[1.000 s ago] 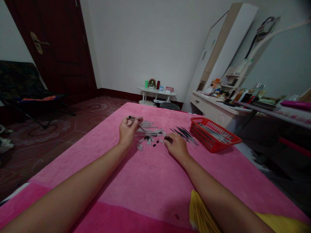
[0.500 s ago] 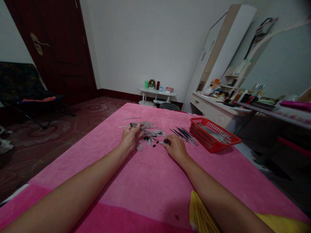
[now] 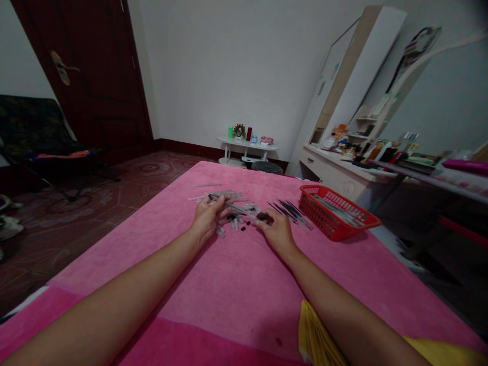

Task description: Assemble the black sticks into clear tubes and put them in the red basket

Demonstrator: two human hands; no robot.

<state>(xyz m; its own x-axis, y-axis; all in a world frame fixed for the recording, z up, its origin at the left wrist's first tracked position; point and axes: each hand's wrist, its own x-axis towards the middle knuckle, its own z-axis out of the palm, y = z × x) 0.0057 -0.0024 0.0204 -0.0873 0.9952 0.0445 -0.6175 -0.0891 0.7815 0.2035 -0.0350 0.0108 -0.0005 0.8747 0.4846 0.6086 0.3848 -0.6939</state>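
Observation:
My left hand (image 3: 208,217) is closed around a slim grey pen barrel (image 3: 235,207) with a dark end, which points right over the pile. In the fingertips of my right hand (image 3: 279,231) is a small pen cap (image 3: 262,216), black and pale, just right of the pile. Between the hands lie clear pen caps (image 3: 235,222) and small black plugs (image 3: 243,229). More clear barrels (image 3: 229,193) lie behind the left hand. Several thin dark pen refills (image 3: 288,209) are spread to the right of the right hand.
Right of the refills stands a red plastic basket (image 3: 324,218) holding long thin pieces. Everything rests on a pink cloth (image 3: 229,284). Further off are a low white table (image 3: 247,144), a dressing table (image 3: 335,170) with bottles, and a folding chair (image 3: 46,137) at left.
My right hand has lifted slightly, with the small cap now showing more clearly in its fingertips. The left hand keeps its hold on the barrel, and the view has shifted a little.

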